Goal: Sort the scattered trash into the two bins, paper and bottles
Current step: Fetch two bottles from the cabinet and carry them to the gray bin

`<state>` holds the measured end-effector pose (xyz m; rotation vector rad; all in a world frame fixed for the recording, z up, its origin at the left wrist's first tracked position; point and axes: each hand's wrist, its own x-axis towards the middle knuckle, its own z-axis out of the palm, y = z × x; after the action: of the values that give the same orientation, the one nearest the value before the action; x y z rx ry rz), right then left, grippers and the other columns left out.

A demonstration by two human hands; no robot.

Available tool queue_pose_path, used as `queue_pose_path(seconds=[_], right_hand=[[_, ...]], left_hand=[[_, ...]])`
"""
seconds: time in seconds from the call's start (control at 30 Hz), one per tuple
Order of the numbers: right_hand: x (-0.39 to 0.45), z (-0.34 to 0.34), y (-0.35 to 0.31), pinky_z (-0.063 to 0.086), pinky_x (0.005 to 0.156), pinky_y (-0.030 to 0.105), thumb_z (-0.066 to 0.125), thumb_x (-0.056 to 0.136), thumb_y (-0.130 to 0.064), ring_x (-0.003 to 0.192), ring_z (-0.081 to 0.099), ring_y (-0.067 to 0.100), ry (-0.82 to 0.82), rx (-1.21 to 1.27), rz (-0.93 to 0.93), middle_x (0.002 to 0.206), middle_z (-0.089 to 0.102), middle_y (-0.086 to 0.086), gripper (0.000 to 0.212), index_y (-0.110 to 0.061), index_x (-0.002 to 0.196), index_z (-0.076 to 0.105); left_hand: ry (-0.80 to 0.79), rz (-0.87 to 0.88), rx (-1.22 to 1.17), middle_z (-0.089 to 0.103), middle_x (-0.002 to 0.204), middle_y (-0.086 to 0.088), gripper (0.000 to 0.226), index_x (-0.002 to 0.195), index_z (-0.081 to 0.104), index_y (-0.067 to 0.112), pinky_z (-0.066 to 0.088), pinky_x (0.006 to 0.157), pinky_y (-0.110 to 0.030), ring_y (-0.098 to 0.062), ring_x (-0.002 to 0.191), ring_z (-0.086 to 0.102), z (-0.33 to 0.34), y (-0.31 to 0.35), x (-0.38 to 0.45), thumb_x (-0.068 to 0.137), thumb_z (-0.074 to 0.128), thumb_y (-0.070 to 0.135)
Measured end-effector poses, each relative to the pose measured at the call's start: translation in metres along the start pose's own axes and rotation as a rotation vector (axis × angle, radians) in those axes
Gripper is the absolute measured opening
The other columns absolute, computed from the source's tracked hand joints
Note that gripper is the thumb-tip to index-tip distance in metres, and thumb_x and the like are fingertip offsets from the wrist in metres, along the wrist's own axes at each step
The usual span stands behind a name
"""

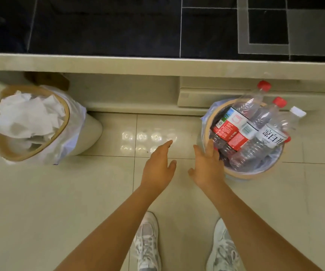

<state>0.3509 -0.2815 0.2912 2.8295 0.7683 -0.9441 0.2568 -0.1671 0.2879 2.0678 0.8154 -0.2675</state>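
Observation:
Crumpled white paper (28, 116) fills the left bin (64, 112), a white bin with a wooden rim and a plastic liner. The right bin (241, 174) holds several plastic bottles: one with a red label and red cap (232, 122), another red-capped one (259, 122), and a white-capped one (273, 137). My left hand (157, 169) hovers over the floor between the bins, fingers straight, holding nothing. My right hand (206, 165) is at the near left rim of the right bin, fingers spread and empty.
A pale cabinet base (130, 94) and a countertop edge (157, 65) run behind the bins. My two white sneakers (148, 243) stand on the beige tiled floor (60, 202) below my arms. Light reflections shine on the tiles between the bins.

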Motion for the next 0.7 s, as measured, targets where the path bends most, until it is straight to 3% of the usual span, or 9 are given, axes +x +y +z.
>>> queue_pose_path(seconds=[0.17, 0.37, 0.6, 0.7], right_hand=[[0.005, 0.0, -0.016, 0.038, 0.101, 0.043, 0.069, 0.078, -0.034, 0.136, 0.024, 0.034, 0.028, 0.008, -0.028, 0.153, 0.008, 0.015, 0.08, -0.02, 0.144, 0.026], [0.012, -0.002, -0.057, 0.03, 0.108, 0.042, 0.066, 0.083, -0.018, 0.142, 0.014, 0.033, 0.003, 0.007, -0.116, 0.157, -0.004, 0.016, 0.089, -0.021, 0.15, 0.008], [0.023, 0.002, -0.119, 0.03, 0.11, 0.043, 0.057, 0.087, -0.01, 0.141, 0.02, 0.033, 0.06, -0.1, -0.242, 0.155, 0.003, 0.022, 0.08, -0.013, 0.149, 0.006], [0.026, 0.005, -0.146, 0.03, 0.111, 0.041, 0.059, 0.086, -0.009, 0.142, 0.017, 0.035, 0.053, -0.09, -0.238, 0.155, -0.003, 0.024, 0.084, -0.014, 0.149, 0.005]], left_hand=[[-0.006, -0.003, 0.014, 0.036, 0.149, 0.01, 0.06, 0.147, 0.027, 0.027, 0.028, 0.098, -0.015, -0.01, 0.133, 0.037, -0.015, -0.023, 0.002, 0.094, 0.055, 0.02], [0.025, -0.007, 0.033, 0.034, 0.15, 0.011, 0.062, 0.147, 0.024, 0.031, 0.03, 0.099, -0.017, -0.009, 0.133, 0.037, -0.034, -0.033, 0.009, 0.094, 0.055, 0.023], [0.103, -0.038, 0.03, 0.034, 0.151, 0.007, 0.064, 0.148, 0.025, 0.027, 0.034, 0.109, -0.029, -0.011, 0.136, 0.035, -0.066, -0.061, 0.018, 0.093, 0.057, 0.024], [0.159, -0.012, 0.081, 0.035, 0.15, 0.004, 0.066, 0.148, 0.025, 0.023, 0.03, 0.109, -0.026, -0.013, 0.136, 0.034, -0.087, -0.085, 0.02, 0.091, 0.059, 0.022]])
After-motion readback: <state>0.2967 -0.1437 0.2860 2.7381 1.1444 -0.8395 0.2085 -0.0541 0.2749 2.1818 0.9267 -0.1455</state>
